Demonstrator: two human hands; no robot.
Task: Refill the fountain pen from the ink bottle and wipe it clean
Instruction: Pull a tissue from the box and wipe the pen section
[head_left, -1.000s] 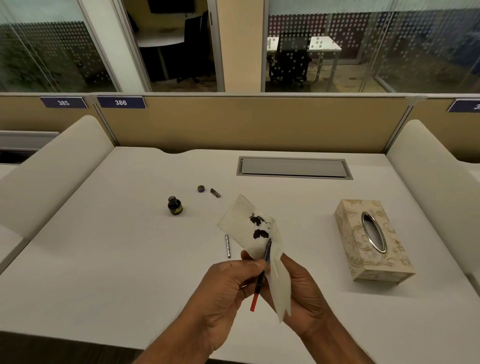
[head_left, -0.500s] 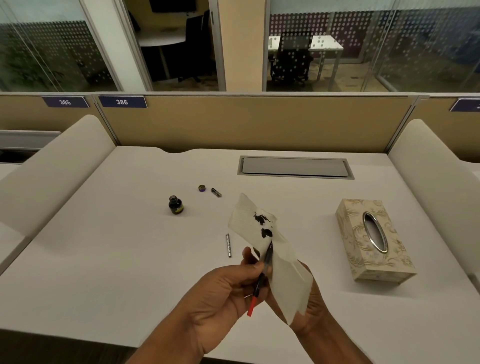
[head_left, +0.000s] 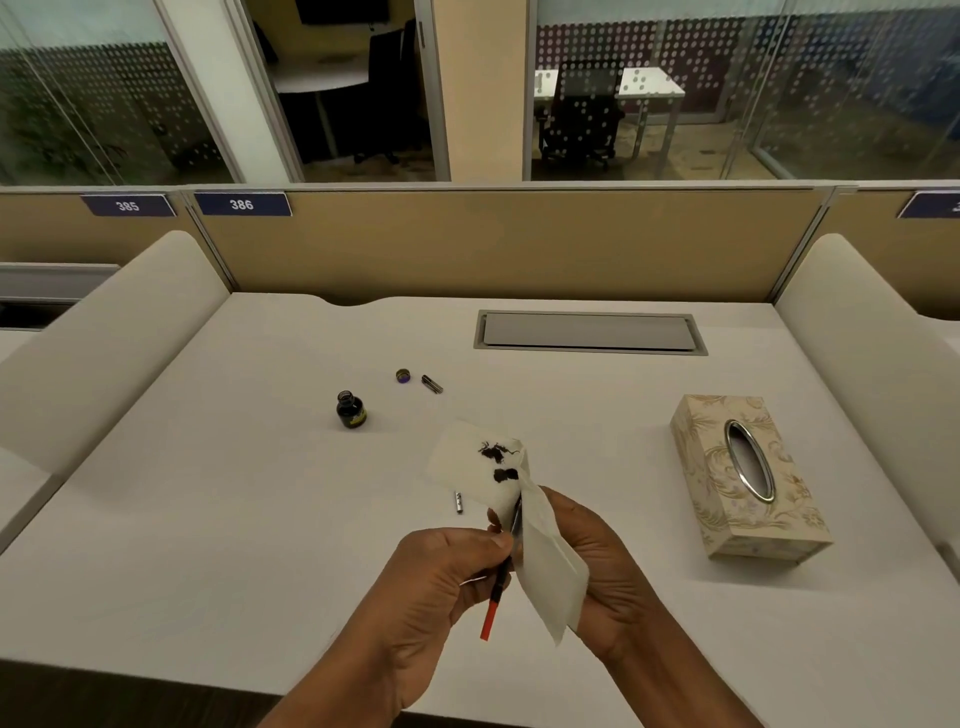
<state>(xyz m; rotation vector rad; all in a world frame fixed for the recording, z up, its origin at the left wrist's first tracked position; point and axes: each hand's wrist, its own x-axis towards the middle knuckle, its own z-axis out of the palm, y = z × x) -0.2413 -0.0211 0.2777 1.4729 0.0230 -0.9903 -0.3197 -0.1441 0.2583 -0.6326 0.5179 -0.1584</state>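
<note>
The white tabletop (head_left: 208, 545) fills most of my view. The patterned tissue box (head_left: 696, 467) lies on its right part, well apart from everything else.

Both hands are raised above the near edge and meet at the middle. The left hand (head_left: 441, 582) comes in from below with its back toward me. Its thumb and fingers are curled, pinching the fountain pen (head_left: 502, 574) around its dark middle. The pen's red end points down toward me, and its other end runs up into the paper.

The right hand (head_left: 602, 561) is cupped under a white tissue (head_left: 545, 571), with its fingers curled round it, holding a fold against the pen's upper end. The tissue's upper flap stands clear of the hands and carries 2 black ink blots.

The nib is hidden inside the fold, so I cannot tell how clean it is. The tissue also covers the right fingertips.

The ink bottle (head_left: 350, 410) stands upright and uncapped on the tabletop, beyond the hands and to the left. Farther back lies a small round cap (head_left: 403, 375), and just beside it is a short dark pen part (head_left: 431, 384), too small for me to identify. A thin silver tube (head_left: 458, 502) lies just beyond the left hand, with its far end cut off by the tissue's flap.
</note>
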